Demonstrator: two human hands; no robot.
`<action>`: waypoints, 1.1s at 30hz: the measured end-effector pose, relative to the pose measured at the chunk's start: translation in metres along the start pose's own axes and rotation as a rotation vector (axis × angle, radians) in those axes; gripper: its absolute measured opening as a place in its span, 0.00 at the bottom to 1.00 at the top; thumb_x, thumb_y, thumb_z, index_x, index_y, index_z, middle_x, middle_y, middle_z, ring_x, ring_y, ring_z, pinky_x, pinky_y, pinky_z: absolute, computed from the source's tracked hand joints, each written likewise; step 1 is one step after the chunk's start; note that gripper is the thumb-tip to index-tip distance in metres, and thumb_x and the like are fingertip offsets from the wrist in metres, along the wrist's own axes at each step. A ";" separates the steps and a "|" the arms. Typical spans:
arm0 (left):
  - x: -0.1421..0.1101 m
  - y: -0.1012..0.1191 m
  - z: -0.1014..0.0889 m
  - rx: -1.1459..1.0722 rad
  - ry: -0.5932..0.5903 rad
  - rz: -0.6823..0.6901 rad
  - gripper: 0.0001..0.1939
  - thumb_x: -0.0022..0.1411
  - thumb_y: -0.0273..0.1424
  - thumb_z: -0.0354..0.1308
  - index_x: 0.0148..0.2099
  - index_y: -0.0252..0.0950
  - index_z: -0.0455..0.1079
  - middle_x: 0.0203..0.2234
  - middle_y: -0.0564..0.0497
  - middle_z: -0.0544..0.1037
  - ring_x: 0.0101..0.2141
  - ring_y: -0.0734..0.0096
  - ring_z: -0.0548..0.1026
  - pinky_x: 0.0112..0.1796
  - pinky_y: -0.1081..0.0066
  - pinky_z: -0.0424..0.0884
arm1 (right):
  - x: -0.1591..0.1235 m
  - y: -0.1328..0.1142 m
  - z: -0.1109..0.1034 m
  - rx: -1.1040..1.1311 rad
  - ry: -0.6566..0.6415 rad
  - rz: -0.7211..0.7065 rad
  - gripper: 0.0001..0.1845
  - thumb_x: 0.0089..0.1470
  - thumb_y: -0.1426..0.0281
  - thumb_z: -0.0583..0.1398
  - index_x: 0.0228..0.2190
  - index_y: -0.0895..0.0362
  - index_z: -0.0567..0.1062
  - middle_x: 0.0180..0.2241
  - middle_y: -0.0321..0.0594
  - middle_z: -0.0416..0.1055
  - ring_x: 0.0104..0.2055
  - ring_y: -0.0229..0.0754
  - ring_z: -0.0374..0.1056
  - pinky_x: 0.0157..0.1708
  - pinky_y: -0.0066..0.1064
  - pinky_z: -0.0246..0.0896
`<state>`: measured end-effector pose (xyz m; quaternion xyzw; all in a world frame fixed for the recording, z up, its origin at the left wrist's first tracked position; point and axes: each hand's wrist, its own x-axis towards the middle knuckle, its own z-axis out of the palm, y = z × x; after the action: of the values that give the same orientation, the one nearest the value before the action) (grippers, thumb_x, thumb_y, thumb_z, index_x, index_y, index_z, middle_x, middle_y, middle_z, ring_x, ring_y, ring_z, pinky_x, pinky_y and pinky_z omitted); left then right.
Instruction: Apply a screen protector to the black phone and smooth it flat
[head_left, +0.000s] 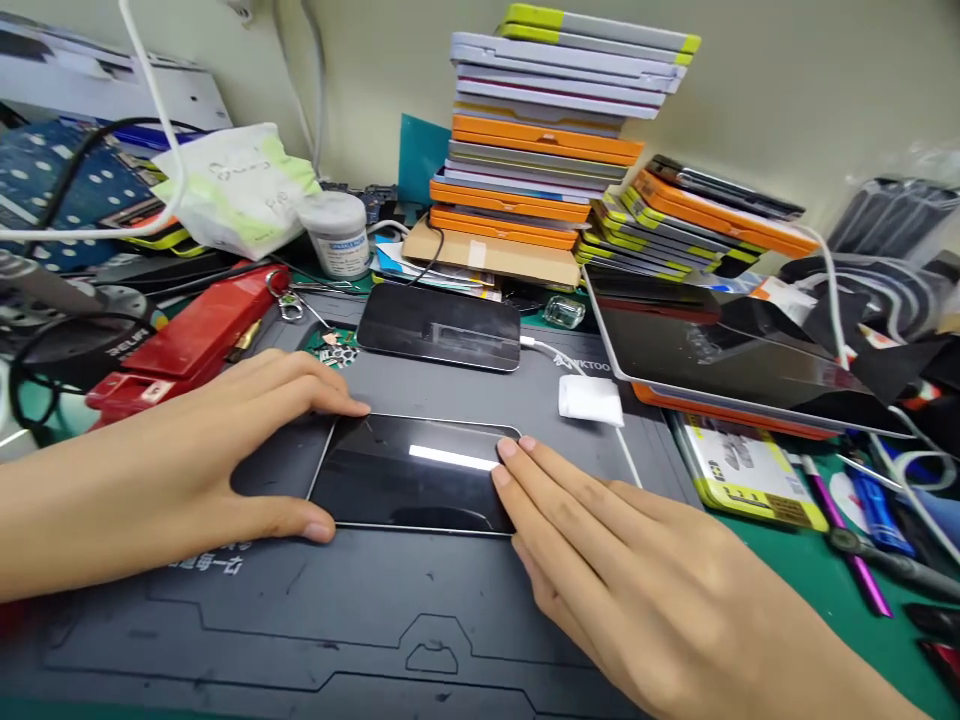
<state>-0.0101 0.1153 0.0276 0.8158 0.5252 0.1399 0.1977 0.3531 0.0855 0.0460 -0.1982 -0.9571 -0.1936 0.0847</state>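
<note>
A smartphone (412,480) with a dark, glossy screen lies face up on the grey work mat (337,610), a bright light strip mirrored in its glass. My left hand (247,450) spans its left end, with the thumb at the near corner and a fingertip at the far corner. Stretched and close together, the fingers of my right hand (600,560) press flat on the right end of the screen and cover it. Just behind lies a second dark phone (442,325), with a white cable (547,348) at its right end.
Tall stacked boxes (540,150) stand at the back. A tablet (727,350) rests at the right, near a purple pen-like tool (847,540). On the left are a red tool (187,340) and a white jar (335,235). A white pad (590,400) lies behind my right hand.
</note>
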 end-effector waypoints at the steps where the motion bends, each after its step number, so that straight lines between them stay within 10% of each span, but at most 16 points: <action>1: 0.000 0.001 -0.001 0.021 -0.040 0.003 0.33 0.61 0.56 0.70 0.64 0.56 0.70 0.61 0.56 0.74 0.60 0.47 0.73 0.61 0.51 0.72 | -0.001 0.001 0.001 -0.002 0.002 -0.010 0.24 0.64 0.77 0.61 0.59 0.72 0.76 0.62 0.60 0.74 0.62 0.65 0.75 0.50 0.48 0.83; 11: 0.006 0.007 -0.013 0.006 -0.119 0.080 0.34 0.62 0.57 0.68 0.64 0.50 0.68 0.61 0.49 0.72 0.61 0.54 0.70 0.60 0.59 0.71 | -0.010 0.004 0.019 0.002 0.081 0.035 0.26 0.71 0.69 0.58 0.66 0.67 0.71 0.69 0.55 0.66 0.63 0.58 0.74 0.55 0.45 0.79; 20: 0.006 0.000 -0.007 -0.010 -0.110 0.110 0.36 0.60 0.61 0.68 0.64 0.52 0.69 0.61 0.49 0.73 0.61 0.50 0.70 0.59 0.58 0.70 | -0.013 0.058 -0.007 0.025 0.151 0.339 0.19 0.70 0.72 0.58 0.60 0.53 0.76 0.54 0.42 0.83 0.48 0.48 0.83 0.51 0.39 0.75; 26: 0.007 -0.008 0.001 -0.006 -0.073 0.130 0.43 0.53 0.65 0.70 0.64 0.53 0.69 0.61 0.50 0.73 0.63 0.47 0.69 0.58 0.57 0.71 | -0.010 0.059 -0.011 0.204 -0.121 0.376 0.15 0.73 0.57 0.57 0.49 0.49 0.80 0.41 0.38 0.84 0.32 0.42 0.80 0.25 0.32 0.70; 33: 0.007 -0.004 0.003 0.023 -0.047 0.167 0.44 0.56 0.66 0.66 0.67 0.50 0.69 0.63 0.46 0.73 0.63 0.44 0.70 0.60 0.54 0.69 | -0.008 0.062 -0.014 0.283 -0.213 0.558 0.13 0.72 0.59 0.58 0.50 0.49 0.78 0.44 0.38 0.80 0.28 0.37 0.75 0.26 0.30 0.68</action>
<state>-0.0091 0.1227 0.0234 0.8620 0.4521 0.1309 0.1882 0.3875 0.1297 0.0773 -0.4581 -0.8868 -0.0062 0.0608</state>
